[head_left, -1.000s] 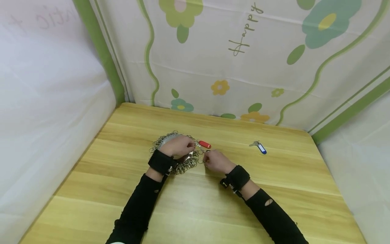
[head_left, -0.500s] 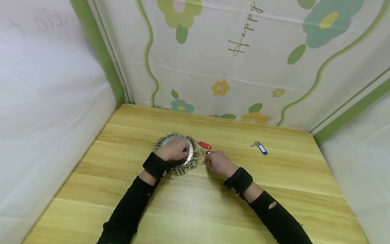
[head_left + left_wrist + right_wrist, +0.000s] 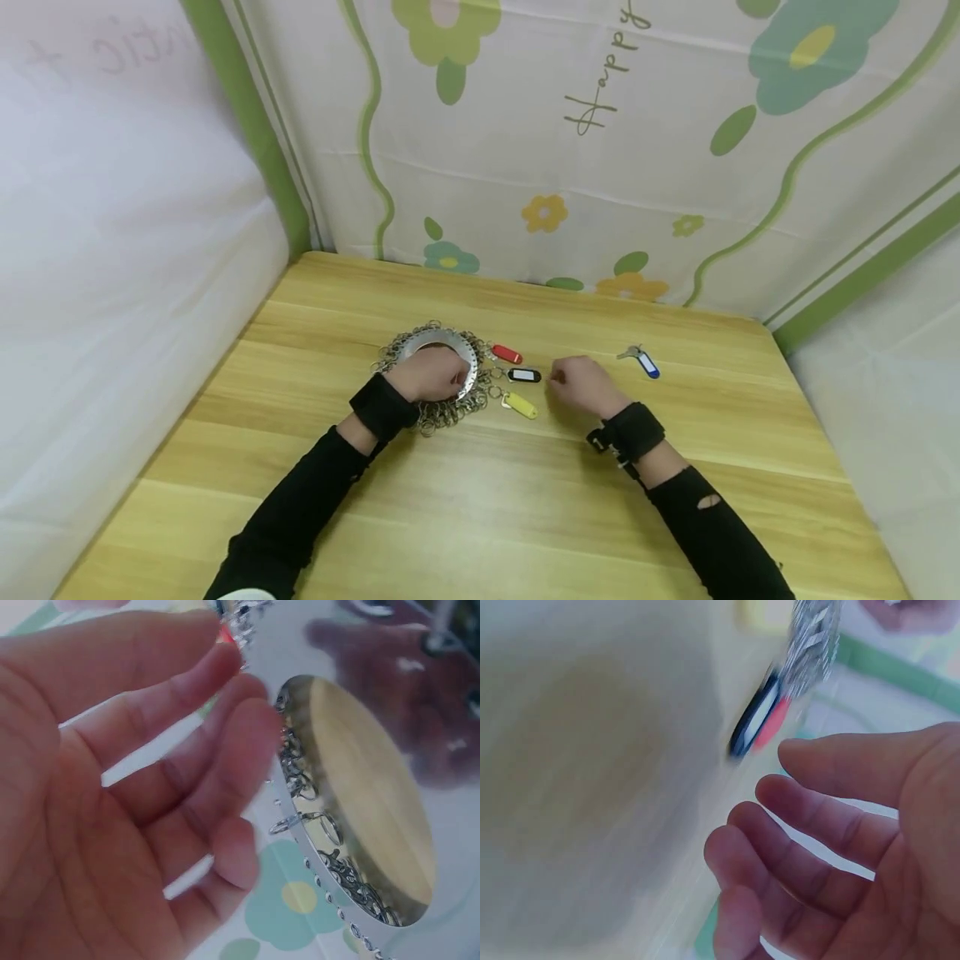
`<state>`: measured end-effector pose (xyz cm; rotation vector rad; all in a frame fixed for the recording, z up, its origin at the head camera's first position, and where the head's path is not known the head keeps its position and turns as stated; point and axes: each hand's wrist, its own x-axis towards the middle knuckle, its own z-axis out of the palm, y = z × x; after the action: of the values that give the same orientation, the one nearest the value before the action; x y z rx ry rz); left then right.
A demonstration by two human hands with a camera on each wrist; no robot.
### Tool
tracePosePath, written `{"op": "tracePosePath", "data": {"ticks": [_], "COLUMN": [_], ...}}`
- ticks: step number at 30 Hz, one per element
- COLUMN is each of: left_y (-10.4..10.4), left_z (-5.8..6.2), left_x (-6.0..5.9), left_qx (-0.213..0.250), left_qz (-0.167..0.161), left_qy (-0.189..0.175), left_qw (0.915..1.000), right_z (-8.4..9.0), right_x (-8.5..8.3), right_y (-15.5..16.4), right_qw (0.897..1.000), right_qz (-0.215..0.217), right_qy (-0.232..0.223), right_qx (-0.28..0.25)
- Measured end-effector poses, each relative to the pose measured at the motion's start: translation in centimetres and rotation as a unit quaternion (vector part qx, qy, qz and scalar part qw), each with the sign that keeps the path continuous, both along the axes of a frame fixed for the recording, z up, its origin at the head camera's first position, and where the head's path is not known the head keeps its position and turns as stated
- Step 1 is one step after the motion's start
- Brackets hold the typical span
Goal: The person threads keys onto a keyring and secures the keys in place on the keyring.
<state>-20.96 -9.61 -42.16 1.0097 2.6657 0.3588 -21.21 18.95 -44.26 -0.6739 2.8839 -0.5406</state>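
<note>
— Where to find the small silver key with the blue plastic tag [image 3: 647,364]?
— On the pale wooden table [image 3: 525,500], right of and slightly beyond the right hand [image 3: 588,388], slanted from far left to near right.
— Nearer to which hand?
— To that one; well apart from the left hand [image 3: 429,374] above the flat silver metal ring [image 3: 447,336].
— Holding anything?
— Nothing visible in either; loosely curled, half open.

red tag [image 3: 507,354] | blk tag [image 3: 524,376] | yel tag [image 3: 520,406] | blu tag [image 3: 648,365] | slvr disc [image 3: 444,337] | table [image 3: 480,517] – woodgrain | cloth [image 3: 480,158] – floral
</note>
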Motion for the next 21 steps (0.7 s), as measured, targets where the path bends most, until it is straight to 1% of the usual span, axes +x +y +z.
{"op": "tracePosePath", "data": {"ticks": [2, 5, 7, 9, 13, 18, 21], "left_y": [0.2, 0.5, 0.8, 1.1, 1.5, 1.8, 2.0], "left_z": [0.0, -0.2, -0.3, -0.5, -1.0, -1.3, -1.3], "left_x": [0.2, 0.5, 0.7, 0.9, 1.1, 1.3, 1.5], "left_qx": [-0.004, -0.003, -0.002, -0.005, -0.022, -0.036, -0.045], "left_qz": [-0.015, -0.051, -0.071, -0.083, -0.084, -0.082, -0.079], "left_qy": [0.017, 0.035, 0.035, 0.034, 0.048, 0.091, 0.117], "left_qw": [0.9997, 0.9981, 0.9968, 0.9960, 0.9950, 0.9918, 0.9890], "right_z": [-0.1, -0.1, -0.1, -0.1, -0.2, -0.5, -0.8], "right_x": [-0.6, -1.5, -2.0, -2.4, -3.3, -4.3, -4.7], "right_y": [1.5, 3.8, 5.2, 6.6, 8.8, 10.8, 11.6], "right_qw": [1.000, 0.999, 0.999, 0.998, 0.995, 0.986, 0.983], "right_qz": [-0.015, -0.029, -0.038, -0.049, -0.088, -0.148, -0.167], "right_qy": [0.000, 0.003, 0.011, 0.026, 0.047, 0.059, 0.061], "right_qx": [0.014, 0.024, 0.028, 0.025, 0.022, 0.040, 0.048]}}
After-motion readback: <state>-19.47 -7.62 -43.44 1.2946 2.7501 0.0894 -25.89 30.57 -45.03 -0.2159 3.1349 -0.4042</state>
